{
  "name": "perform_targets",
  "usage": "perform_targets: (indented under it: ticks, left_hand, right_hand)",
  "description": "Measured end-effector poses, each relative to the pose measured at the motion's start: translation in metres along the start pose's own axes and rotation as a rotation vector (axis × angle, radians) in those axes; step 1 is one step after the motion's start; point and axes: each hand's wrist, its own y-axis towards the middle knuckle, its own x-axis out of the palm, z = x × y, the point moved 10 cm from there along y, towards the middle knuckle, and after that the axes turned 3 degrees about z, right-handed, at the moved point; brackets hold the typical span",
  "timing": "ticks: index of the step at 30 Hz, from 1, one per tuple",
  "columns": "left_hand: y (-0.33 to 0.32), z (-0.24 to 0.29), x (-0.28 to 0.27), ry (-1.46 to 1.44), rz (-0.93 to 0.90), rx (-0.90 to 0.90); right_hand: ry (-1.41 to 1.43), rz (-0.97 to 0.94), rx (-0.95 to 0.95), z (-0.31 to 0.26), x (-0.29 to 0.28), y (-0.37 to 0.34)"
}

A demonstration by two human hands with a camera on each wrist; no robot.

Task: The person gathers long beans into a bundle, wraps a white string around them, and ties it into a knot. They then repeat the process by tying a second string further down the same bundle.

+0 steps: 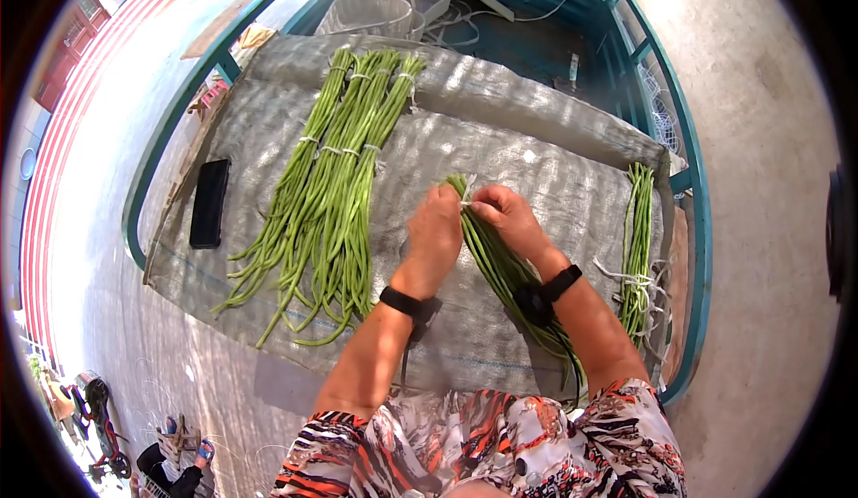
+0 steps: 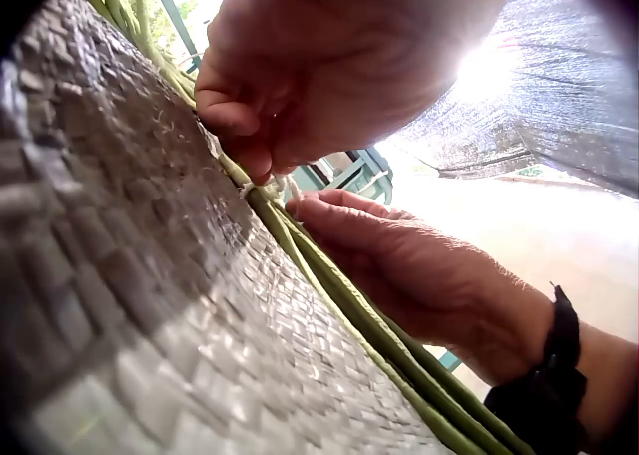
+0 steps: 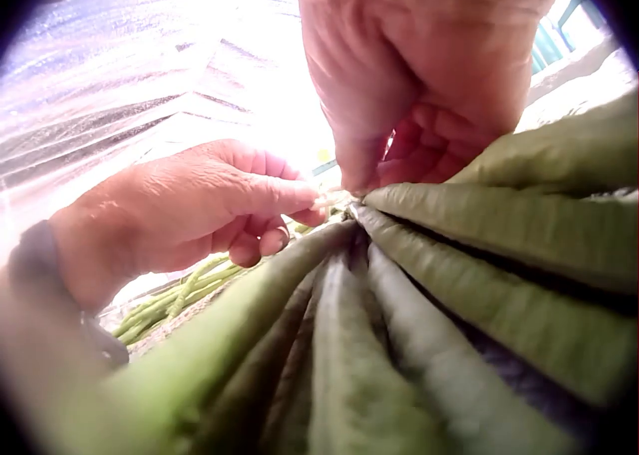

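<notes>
A bundle of long green beans (image 1: 500, 270) lies slantwise on the woven sheet (image 1: 429, 337), its upper end under both hands. My left hand (image 1: 436, 227) pinches a white tie (image 2: 265, 187) that goes round the beans near that end. From the other side my right hand (image 1: 511, 216) pinches the same tie between thumb and forefinger. In the right wrist view the fingertips of both hands meet at the tie (image 3: 334, 200), where the beans draw together. The lower part of the bundle runs beneath my right wrist and its black band.
Several tied bean bundles (image 1: 344, 167) lie on the left of the sheet, beside a black phone (image 1: 210, 204). A thinner bundle (image 1: 636, 248) with loose white ties lies at the right. Teal rails (image 1: 702, 257) border the sides; clear baskets (image 1: 366, 11) stand behind.
</notes>
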Motion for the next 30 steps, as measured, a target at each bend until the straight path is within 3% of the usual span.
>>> perform_targets:
  ticks: [4, 10, 12, 15, 18, 21, 27, 30]
  left_hand:
    - [-0.003, -0.001, 0.002, -0.016, 0.017, 0.002]
    - [-0.016, 0.005, 0.001, -0.186, 0.025, 0.069]
    - [-0.020, 0.004, 0.007, -0.237, 0.030, 0.079]
    - [-0.016, -0.009, 0.012, -0.261, -0.012, 0.011]
    - [-0.019, -0.010, 0.003, -0.194, 0.066, -0.109]
    - [-0.018, -0.012, 0.013, -0.116, -0.112, -0.145]
    - [-0.015, -0.003, 0.009, -0.107, -0.079, -0.032]
    - [-0.014, -0.005, 0.019, -0.054, -0.177, -0.058]
  right_hand:
    - [-0.019, 0.019, 0.015, -0.005, -0.005, 0.000]
    - [-0.234, 0.197, -0.055, -0.011, -0.016, 0.011]
    - [-0.284, 0.149, -0.018, 0.000, -0.010, 0.020]
    - [-0.281, 0.096, 0.002, 0.007, -0.006, 0.025]
    - [-0.287, 0.091, -0.017, 0.002, -0.003, 0.021]
    - [-0.247, 0.131, -0.033, 0.002, -0.005, 0.017]
    - [-0.329, 0.157, -0.010, 0.006, -0.007, 0.018]
    - [-0.377, 0.188, -0.004, 0.010, -0.007, 0.024]
